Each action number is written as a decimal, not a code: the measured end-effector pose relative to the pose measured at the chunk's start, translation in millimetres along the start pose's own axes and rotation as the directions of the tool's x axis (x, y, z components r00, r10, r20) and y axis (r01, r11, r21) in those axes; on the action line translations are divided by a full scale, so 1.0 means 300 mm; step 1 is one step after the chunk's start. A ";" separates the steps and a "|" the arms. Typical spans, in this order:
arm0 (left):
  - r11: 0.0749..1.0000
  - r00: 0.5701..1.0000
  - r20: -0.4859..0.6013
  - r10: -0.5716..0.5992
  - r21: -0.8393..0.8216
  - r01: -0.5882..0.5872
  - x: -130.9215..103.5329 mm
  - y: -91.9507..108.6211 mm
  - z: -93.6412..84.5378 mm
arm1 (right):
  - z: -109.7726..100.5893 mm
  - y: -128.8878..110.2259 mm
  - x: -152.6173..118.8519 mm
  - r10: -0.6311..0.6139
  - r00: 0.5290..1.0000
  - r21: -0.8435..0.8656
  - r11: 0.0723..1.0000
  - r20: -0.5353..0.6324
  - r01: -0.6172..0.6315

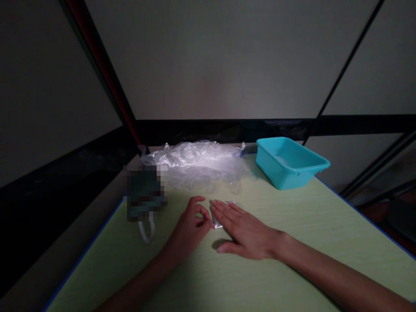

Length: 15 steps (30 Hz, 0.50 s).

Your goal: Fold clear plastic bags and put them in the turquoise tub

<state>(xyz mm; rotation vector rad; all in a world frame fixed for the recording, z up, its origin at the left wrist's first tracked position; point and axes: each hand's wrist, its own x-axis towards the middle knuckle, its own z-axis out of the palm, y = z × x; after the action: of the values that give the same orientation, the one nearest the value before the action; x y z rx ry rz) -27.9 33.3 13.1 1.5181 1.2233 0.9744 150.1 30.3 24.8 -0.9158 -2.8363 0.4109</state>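
My right hand [242, 232] lies flat, palm down, on a small folded clear plastic piece [217, 222] on the pale green table [292, 242]. Only the left edge of the plastic shows from under my fingers. My left hand [191, 227] rests just to its left, thumb and forefinger curled and pinching that edge of the plastic. Both forearms reach in from the bottom of the view.
A heap of crumpled clear plastic [198, 164] lies at the table's far side. A turquoise tub [289, 162] stands at the far right. A blurred-out dark object with a white strap [145, 195] sits at the left. Dark frame bars and grey walls surround the table.
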 end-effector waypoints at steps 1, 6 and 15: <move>1.000 1.000 0.005 0.003 0.001 -0.003 -0.001 -0.001 -0.001 | 0.001 0.001 0.000 0.004 1.000 0.004 1.000 0.013 -0.004; 0.999 0.999 0.018 0.031 -0.026 -0.031 -0.006 0.001 0.002 | 0.001 0.006 0.002 0.006 1.000 0.025 1.000 0.029 -0.007; 0.963 0.980 -0.056 0.192 0.202 -0.177 -0.022 0.001 -0.013 | -0.003 0.015 -0.012 -0.001 0.998 -0.017 1.000 -0.056 0.000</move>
<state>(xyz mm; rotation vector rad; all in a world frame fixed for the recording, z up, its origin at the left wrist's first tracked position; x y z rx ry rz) -32.8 27.4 14.3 1.7900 1.2780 1.0653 155.8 31.8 24.2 -0.9142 -2.7936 0.3560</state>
